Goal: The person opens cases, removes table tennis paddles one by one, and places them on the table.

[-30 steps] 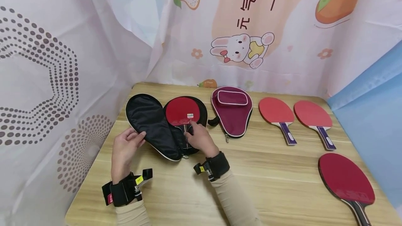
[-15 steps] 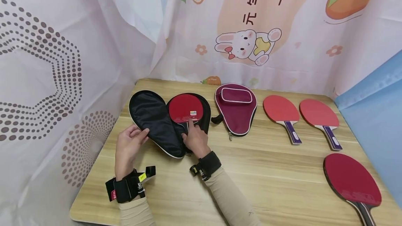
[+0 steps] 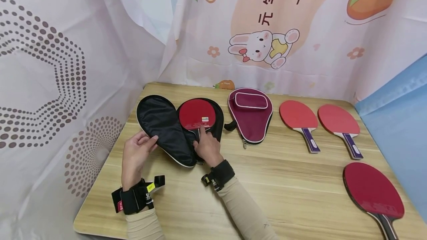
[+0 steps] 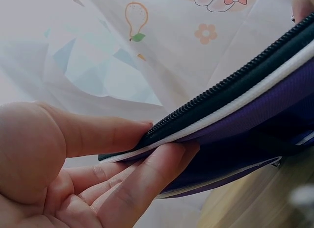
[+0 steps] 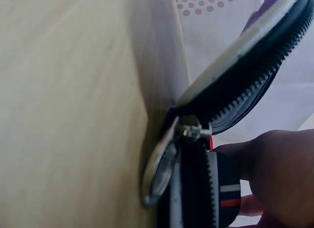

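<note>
A black table tennis paddle case (image 3: 161,127) lies unzipped on the table, its cover folded out to the left. My left hand (image 3: 135,155) pinches the cover's white-piped edge between thumb and fingers; the left wrist view shows the zipper teeth (image 4: 216,93) along this raised edge. In the case's other half rests a red paddle (image 3: 196,112) with a small sticker on its rubber. My right hand (image 3: 208,149) holds the paddle's handle, index finger stretched to the blade's lower edge. The right wrist view shows the striped handle end (image 5: 229,191) by the thumb and a metal zipper pull (image 5: 161,174).
Right of the black case lies a closed maroon paddle case (image 3: 251,121). Further right are two lighter red paddles, one (image 3: 298,115) beside the other (image 3: 338,119). A dark red paddle (image 3: 373,188) lies at the front right. Printed curtains (image 3: 200,66) stand behind the table.
My right hand has shifted left over the paddle's handle, covering more of it. The left hand keeps its pinch on the cover. The head view has tilted slightly; the last half second is nearly still.
</note>
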